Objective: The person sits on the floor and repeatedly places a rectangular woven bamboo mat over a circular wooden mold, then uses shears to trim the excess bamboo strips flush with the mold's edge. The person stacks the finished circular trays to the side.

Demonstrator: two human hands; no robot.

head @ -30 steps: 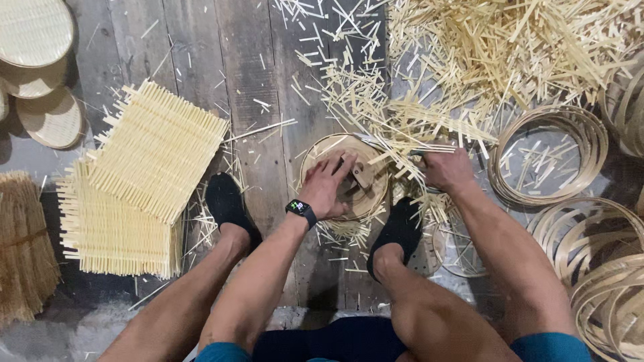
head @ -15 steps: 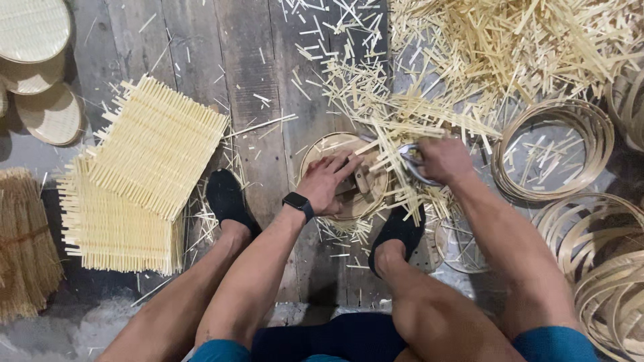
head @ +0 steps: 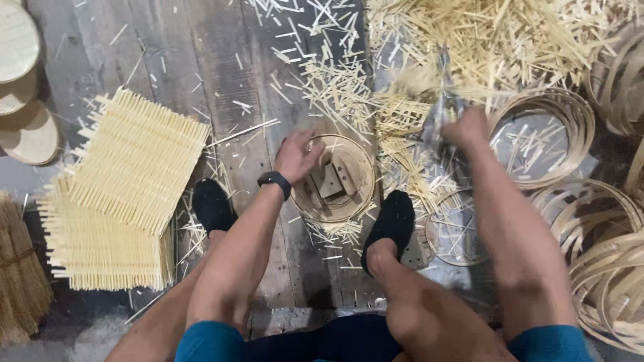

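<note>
Fingers of the left hand [head: 296,155] spread loosely on the hoop [head: 333,178] rim at nine o'clock, light, stiff, brittle; right hand [head: 467,127] grips a blurred tool [head: 439,110].

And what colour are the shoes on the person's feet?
Black, both shoes, plain with no pattern visible. The head view, the only one, shows them clearly.

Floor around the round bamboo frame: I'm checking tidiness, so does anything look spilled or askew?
Yes. Cut bamboo slivers lie scattered loosely over the floor boards, and the upper woven mat sits askew on its stack.
</note>
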